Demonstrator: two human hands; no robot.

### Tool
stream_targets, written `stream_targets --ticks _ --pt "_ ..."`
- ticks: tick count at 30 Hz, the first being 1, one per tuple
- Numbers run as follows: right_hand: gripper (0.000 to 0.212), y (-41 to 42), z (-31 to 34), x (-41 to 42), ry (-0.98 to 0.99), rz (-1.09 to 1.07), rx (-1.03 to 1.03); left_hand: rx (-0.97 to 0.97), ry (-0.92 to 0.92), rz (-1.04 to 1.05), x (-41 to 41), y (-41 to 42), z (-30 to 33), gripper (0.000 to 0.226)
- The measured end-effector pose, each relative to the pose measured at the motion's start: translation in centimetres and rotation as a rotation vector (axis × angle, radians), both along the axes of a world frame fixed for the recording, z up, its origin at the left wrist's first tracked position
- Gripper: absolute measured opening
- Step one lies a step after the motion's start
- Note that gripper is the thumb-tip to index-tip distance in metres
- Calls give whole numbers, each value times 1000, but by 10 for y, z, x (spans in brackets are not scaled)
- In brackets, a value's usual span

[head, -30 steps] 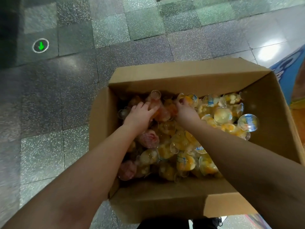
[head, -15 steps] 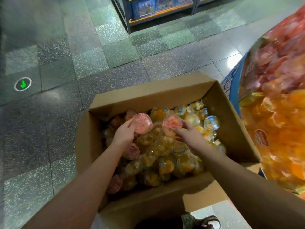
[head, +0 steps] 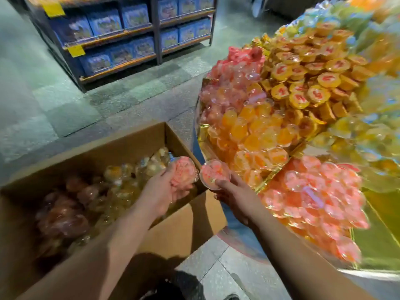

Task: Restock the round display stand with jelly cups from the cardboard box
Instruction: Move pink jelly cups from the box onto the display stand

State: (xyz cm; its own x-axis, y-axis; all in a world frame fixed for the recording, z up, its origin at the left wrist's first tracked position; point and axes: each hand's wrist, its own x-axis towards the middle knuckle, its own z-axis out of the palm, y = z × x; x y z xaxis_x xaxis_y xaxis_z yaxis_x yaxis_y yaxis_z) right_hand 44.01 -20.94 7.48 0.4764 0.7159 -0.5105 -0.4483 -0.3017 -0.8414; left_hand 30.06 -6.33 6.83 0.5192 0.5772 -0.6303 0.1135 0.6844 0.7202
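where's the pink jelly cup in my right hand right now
In the head view, centre frame: the pink jelly cup sits in your right hand, between the cardboard box and the display stand.

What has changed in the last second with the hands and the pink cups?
Both hands took a pink cup each from the box and lifted them toward the stand: left hand holds one, right hand another. The box stayed on the floor, full of cups.

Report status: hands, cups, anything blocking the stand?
Left hand holds pink cup over box. Right hand holds pink cup beside stand. Pink section nearly full; nothing blocking.
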Motion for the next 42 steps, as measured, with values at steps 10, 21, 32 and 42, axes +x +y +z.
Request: stream_targets --ticks 10,21,32,42 --pt "42 -256 9 78 -18 -347 -73 70 -3 -407 143 -207 17 22" --pt "22 -378 -48 109 211 -713 -147 -138 35 -506 204 -312 -29 30" --pt "21 -387 -89 150 326 -933 -72 -98 140 -478 265 -354 -55 35" --pt "16 -385 -105 160 358 -952 -3 -106 150 -384 290 -368 -78 19"
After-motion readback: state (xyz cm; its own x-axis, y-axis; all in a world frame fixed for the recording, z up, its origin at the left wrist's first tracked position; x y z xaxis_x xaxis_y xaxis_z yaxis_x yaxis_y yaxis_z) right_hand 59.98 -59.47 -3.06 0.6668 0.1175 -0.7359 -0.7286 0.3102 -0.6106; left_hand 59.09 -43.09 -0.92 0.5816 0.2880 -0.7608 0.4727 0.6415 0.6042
